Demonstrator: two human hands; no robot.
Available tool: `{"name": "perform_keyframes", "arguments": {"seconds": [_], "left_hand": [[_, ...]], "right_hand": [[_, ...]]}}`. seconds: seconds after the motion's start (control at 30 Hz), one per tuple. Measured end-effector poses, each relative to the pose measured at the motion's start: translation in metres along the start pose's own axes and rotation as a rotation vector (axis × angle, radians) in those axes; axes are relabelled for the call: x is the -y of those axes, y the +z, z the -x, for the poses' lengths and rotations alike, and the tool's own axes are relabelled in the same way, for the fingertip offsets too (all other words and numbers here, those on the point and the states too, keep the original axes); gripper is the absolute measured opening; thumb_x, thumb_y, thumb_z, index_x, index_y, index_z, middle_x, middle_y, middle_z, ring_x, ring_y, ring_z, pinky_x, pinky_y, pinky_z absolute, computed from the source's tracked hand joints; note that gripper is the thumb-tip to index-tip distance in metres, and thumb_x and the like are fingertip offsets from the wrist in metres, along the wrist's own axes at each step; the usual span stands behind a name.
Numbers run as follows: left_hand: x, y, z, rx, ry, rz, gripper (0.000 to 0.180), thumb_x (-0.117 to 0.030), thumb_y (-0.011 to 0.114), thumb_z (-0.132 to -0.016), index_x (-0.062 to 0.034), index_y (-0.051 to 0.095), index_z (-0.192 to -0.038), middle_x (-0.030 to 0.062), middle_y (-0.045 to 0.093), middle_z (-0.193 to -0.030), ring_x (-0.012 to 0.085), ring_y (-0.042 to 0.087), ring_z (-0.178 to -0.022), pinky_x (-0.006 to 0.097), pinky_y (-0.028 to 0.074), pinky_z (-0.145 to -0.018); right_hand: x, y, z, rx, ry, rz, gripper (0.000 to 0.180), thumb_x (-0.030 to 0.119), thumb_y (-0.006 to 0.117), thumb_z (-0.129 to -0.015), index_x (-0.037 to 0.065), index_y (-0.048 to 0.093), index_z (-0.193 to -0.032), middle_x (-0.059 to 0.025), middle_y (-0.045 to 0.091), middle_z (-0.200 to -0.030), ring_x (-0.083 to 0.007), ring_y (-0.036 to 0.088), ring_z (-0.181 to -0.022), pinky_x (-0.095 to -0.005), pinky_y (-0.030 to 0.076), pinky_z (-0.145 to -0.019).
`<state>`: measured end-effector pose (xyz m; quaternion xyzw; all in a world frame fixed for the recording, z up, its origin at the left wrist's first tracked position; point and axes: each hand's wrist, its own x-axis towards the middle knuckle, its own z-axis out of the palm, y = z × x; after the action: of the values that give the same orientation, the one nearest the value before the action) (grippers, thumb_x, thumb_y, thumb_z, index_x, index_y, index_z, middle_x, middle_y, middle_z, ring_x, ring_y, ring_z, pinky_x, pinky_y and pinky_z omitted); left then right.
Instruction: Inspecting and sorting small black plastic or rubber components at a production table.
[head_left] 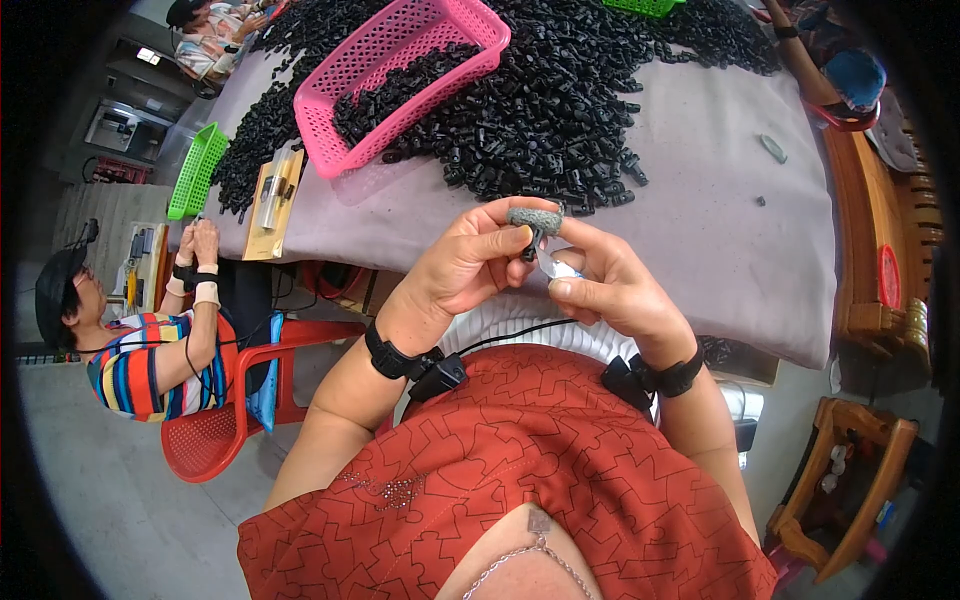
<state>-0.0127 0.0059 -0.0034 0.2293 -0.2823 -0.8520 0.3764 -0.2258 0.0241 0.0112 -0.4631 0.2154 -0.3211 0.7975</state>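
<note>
**Work in mid-course: one held, many lying loose**

In the head view, the left hand [455,265] is closed in a pinch, thumb and forefinger gripping a small black plastic piece [530,253] in front of the person's body, near the edge of the surface [720,190], which is covered in greyish-lilac cloth. A rough grey wrap [535,219] sits at the left forefinger's tip. The right hand [625,290] is likewise pinched, holding a thin pale shiny blade [547,264] right beside the piece; whether they touch is hidden.

Judging by how things lie, one piece is being worked and the work looks far from over — a broad heap of loose black pieces [560,110] spreads ahead, and more lie in the pink perforated plastic basket [316,125]. Which of these are finished cannot be told.

The surface's near edge runs just beyond the forearms. The widest stretch of cloth lies to the right, bearing a small pale green oval object [773,149]. Leftward is tighter — a tan card with a clear tube [270,205] and a bright green perforated basket [198,170] stand near that edge.
</note>
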Motion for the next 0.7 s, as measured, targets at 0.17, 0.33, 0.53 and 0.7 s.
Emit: {"name": "perform_keyframes", "arguments": {"seconds": [0.17,0.33,0.53,0.7], "left_hand": [[0.0007,-0.001,0.0001,-0.009,-0.001,-0.014,0.042,-0.012,0.066,-0.09,-0.0041,0.052,-0.129,0.0063,0.064,-0.095,0.0085,0.063,-0.066,0.02,0.052,-0.057],[-0.0002,0.0048,0.0001,-0.039,0.001,-0.003,0.043,-0.011,0.066,-0.09,-0.0038,0.052,-0.13,0.0063,0.064,-0.095,0.0086,0.063,-0.066,0.02,0.052,-0.057],[0.0028,0.0012,-0.0003,-0.017,0.014,-0.082,0.042,-0.01,0.065,-0.09,-0.0023,0.052,-0.129,0.0053,0.065,-0.09,0.008,0.061,-0.063,0.021,0.05,-0.054],[0.0003,0.0035,-0.0007,-0.019,0.009,-0.066,0.042,-0.01,0.066,-0.089,-0.0016,0.053,-0.128,0.0047,0.066,-0.09,0.0077,0.061,-0.063,0.021,0.05,-0.054]], "right_hand": [[-0.0015,0.003,-0.0007,-0.025,-0.023,0.015,0.057,0.015,0.065,-0.09,0.002,0.04,-0.14,0.0038,0.05,-0.073,-0.0024,0.041,-0.057,-0.0178,0.03,-0.048],[-0.0057,0.0031,-0.0017,-0.062,-0.047,0.019,0.054,0.015,0.064,-0.091,0.001,0.043,-0.138,0.0042,0.051,-0.073,-0.002,0.041,-0.057,-0.0175,0.03,-0.048],[-0.0031,-0.0028,-0.0032,-0.09,-0.009,0.05,0.049,0.015,0.063,-0.092,0.001,0.046,-0.136,0.0051,0.053,-0.074,-0.0014,0.04,-0.057,-0.0169,0.029,-0.048],[-0.006,0.0017,-0.0025,-0.073,-0.071,-0.036,0.043,0.016,0.063,-0.092,0.0,0.052,-0.13,0.0037,0.058,-0.079,-0.0004,0.043,-0.057,-0.0156,0.031,-0.047]]}}
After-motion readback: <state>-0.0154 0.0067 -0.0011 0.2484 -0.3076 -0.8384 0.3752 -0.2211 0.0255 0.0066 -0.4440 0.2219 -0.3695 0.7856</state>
